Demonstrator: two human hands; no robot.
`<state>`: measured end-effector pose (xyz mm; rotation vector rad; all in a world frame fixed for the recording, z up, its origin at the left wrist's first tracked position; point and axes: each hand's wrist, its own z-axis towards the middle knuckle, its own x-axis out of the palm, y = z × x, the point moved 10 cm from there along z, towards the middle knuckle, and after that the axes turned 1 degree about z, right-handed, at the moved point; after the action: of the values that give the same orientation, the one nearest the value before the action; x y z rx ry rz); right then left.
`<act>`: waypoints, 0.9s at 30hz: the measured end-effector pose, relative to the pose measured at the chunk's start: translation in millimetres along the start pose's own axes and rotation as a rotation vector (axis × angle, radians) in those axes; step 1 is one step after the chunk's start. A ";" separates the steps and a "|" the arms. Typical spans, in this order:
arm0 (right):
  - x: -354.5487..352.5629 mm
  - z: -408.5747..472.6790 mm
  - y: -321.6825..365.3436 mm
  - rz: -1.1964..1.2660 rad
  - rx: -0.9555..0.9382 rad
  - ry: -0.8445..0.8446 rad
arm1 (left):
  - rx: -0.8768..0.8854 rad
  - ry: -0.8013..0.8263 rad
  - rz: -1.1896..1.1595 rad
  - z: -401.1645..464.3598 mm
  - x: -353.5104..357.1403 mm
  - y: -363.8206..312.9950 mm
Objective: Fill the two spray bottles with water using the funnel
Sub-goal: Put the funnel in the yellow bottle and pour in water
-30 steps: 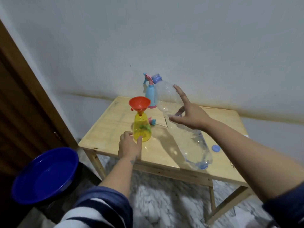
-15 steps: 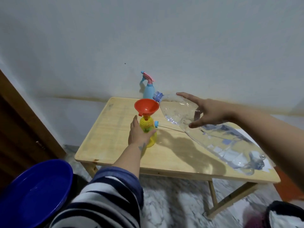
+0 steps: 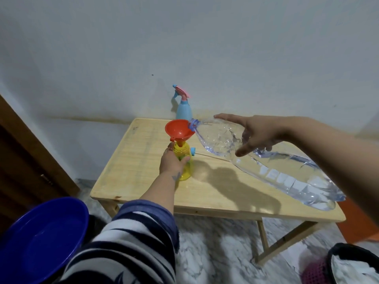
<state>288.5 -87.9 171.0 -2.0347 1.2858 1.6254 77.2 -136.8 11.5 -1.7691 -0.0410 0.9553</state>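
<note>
From my head view, the yellow spray bottle (image 3: 183, 160) stands on the counter (image 3: 215, 193) with the red funnel (image 3: 178, 130) seated in its neck. My left hand (image 3: 171, 163) wraps its fingers round the bottle so it will not tip. My right hand (image 3: 258, 133) grips the big clear water bottle (image 3: 266, 167), forefinger stretched along it, mouth tilted over the funnel's rim to pour. The blue spray bottle (image 3: 183, 108) waits by the wall, sprayer on.
</note>
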 end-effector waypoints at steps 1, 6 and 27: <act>0.2 0.7 0.3 -0.009 0.003 0.006 | -0.001 -0.001 0.005 0.1 0.2 0.0; -2.1 3.1 -0.8 -0.014 0.006 0.015 | -0.005 0.001 0.023 0.6 0.4 0.3; -4.4 6.4 -3.8 -0.033 0.018 0.054 | 0.014 -0.018 0.014 -1.7 -1.3 -3.8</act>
<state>287.1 -79.3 171.4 -2.0917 1.2737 1.5489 78.9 -137.1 15.5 -1.7503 -0.0331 0.9794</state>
